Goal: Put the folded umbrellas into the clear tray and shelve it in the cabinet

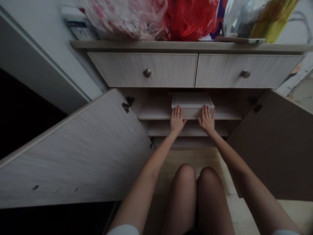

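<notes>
A white box (192,99) with a lid lies flat on the upper shelf (153,112) inside the cabinet. My left hand (177,120) rests with straight fingers against the left part of the box's front face. Against the right part of that face lies my right hand (206,120), its fingers also stretched out and the thumb apart. Both palms face the box; neither hand is wrapped around it. The back of the box sits in shadow under the drawers.
Cabinet doors stand swung out on the left (80,147) and right (276,147). Above are two knobbed drawers (146,70). On the top (171,45) are a red plastic bag (190,19), a clear bag (127,19), a white bottle (78,24) and a phone-like flat object (242,39). A lower shelf (158,129) runs beneath.
</notes>
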{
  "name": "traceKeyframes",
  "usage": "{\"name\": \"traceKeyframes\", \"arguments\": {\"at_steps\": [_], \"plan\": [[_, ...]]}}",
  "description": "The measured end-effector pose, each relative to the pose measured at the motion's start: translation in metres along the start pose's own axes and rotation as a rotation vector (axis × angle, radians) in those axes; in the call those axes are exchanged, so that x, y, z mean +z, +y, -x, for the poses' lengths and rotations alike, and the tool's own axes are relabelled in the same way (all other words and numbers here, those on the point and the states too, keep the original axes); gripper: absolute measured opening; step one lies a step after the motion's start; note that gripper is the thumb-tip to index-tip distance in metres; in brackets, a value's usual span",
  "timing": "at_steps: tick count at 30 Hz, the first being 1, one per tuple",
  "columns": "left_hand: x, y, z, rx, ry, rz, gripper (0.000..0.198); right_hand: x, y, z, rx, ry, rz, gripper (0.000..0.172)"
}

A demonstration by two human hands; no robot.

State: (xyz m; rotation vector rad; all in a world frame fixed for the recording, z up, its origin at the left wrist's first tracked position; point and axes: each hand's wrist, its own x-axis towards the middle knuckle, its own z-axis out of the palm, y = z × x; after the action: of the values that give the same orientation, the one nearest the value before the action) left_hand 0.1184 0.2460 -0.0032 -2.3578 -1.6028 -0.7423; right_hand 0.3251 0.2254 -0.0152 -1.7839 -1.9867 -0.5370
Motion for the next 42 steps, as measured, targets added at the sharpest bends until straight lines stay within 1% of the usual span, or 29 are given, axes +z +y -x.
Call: {"name": "traceKeyframes", "arguments": {"at_steps": [11, 19, 25, 30, 36, 39, 42], "plan": [[0.004, -0.010, -0.047, 0.000, -0.050, -0.002, 0.077, 0.017, 0.009, -0.050, 0.029, -0.114, -0.001, 0.072], [0.008, -0.019, -0.071, 0.013, -0.078, 0.017, 0.076, 0.024, 0.017, -0.077, 0.002, -0.150, -0.029, 0.074], [0.013, -0.025, -0.084, 0.010, -0.094, 0.044, 0.077, 0.029, 0.021, -0.090, -0.004, -0.169, -0.044, 0.075], [0.014, -0.027, -0.092, -0.011, -0.132, 0.034, 0.079, 0.028, 0.021, -0.098, -0.001, -0.199, -0.024, 0.076], [0.018, -0.029, -0.095, -0.007, -0.105, 0.027, 0.076, 0.029, 0.021, -0.100, 0.009, -0.211, -0.020, 0.076], [0.013, -0.026, -0.098, -0.017, -0.128, 0.023, 0.075, 0.026, 0.021, -0.105, 0.018, -0.237, -0.050, 0.079], [0.000, -0.020, -0.098, -0.035, -0.175, 0.029, 0.070, 0.010, 0.018, -0.112, 0.042, -0.302, -0.085, 0.079]]}}
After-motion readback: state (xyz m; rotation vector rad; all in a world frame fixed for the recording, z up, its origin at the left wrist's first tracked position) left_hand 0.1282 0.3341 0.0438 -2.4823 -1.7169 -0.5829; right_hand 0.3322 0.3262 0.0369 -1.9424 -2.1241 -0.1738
